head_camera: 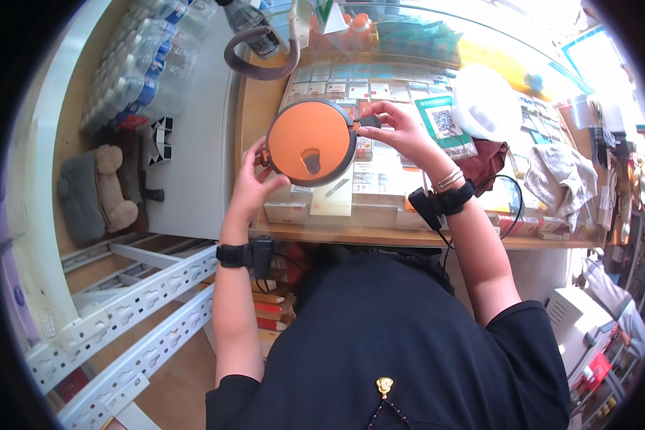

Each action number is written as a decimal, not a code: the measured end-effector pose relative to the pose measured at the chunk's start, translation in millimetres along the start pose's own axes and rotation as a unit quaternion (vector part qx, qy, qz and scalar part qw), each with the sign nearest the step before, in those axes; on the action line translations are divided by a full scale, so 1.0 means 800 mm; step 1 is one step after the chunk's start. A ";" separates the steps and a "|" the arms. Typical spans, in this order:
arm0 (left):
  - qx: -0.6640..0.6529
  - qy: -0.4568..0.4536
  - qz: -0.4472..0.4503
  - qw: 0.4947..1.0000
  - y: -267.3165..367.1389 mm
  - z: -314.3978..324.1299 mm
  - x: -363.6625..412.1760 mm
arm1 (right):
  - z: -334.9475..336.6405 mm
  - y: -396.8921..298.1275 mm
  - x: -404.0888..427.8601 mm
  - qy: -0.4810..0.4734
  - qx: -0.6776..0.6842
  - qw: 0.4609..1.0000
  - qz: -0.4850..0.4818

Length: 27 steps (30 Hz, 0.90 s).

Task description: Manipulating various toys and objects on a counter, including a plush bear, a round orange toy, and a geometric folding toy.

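Observation:
A round container with an orange lid and a dark rim [307, 137] is held above the glass counter, its lid facing up. A small dark grey flap [312, 163] sits in a recess of the lid. My left hand [253, 183] grips the container's left side near an orange side clip. At the other side, my right hand [400, 130] pinches a dark tab [369, 122] that sticks out from the rim. The container's body is hidden under the lid.
Packed small boxes [373, 180] lie under the glass. A white plastic bowl [486, 102], a green card with a printed code [445, 124] and a grey cloth [561, 174] are to the right. Bottle packs [140, 80] and metal rails [140, 301] are at left. Cables hang from my wrist straps.

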<state>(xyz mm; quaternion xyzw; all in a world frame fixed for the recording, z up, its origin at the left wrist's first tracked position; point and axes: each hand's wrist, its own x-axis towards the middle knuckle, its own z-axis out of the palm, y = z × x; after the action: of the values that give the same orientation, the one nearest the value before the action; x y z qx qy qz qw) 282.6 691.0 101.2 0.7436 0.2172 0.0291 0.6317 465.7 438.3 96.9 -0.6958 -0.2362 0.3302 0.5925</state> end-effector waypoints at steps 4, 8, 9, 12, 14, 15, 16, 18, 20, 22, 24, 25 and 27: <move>-0.138 0.056 -0.094 0.984 0.014 0.005 -0.002 | 0.000 0.014 0.011 -0.119 0.069 0.989 -0.061; -0.178 0.077 -0.110 0.975 0.010 0.010 -0.004 | 0.005 0.027 0.021 -0.114 0.136 0.982 -0.065; -0.219 0.083 -0.132 0.963 0.009 0.008 -0.005 | 0.005 0.027 0.021 -0.118 0.135 0.982 -0.064; -0.282 0.093 -0.151 0.943 0.012 0.010 -0.012 | 0.005 0.032 0.018 -0.089 0.139 0.985 -0.053; -0.303 0.091 -0.150 0.937 0.018 0.015 -0.014 | 0.004 0.042 0.017 -0.076 0.158 0.984 -0.039; -0.316 0.103 -0.154 0.930 0.021 0.018 -0.018 | 0.005 0.044 0.017 -0.066 0.177 0.982 -0.025; -0.329 0.116 -0.159 0.924 0.023 0.021 -0.021 | 0.006 0.045 0.018 -0.068 0.177 0.982 -0.024; -0.360 0.103 -0.148 0.916 0.026 0.025 -0.023 | 0.008 0.046 0.018 -0.051 0.213 0.976 -0.015; -0.391 0.092 -0.136 0.906 0.024 0.028 -0.025 | 0.007 0.045 0.017 -0.043 0.218 0.975 -0.005; -0.413 0.102 -0.128 0.896 0.021 0.031 -0.026 | 0.008 0.042 0.019 -0.024 0.210 0.977 0.001; -0.404 0.115 -0.125 0.899 0.022 0.032 -0.028 | 0.006 0.035 0.017 -0.026 0.183 0.983 -0.004; -0.393 0.122 -0.123 0.903 0.023 0.032 -0.028 | 0.006 0.030 0.016 -0.024 0.158 0.987 -0.010; -0.376 0.133 -0.115 0.910 0.030 0.034 -0.030 | 0.004 0.027 0.016 -0.033 0.157 0.987 0.002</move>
<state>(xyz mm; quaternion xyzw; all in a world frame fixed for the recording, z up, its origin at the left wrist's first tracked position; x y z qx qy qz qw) 276.5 654.5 123.8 0.4101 0.3568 0.1345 0.8285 470.6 445.4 73.4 -0.5832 -0.1995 0.3875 0.6855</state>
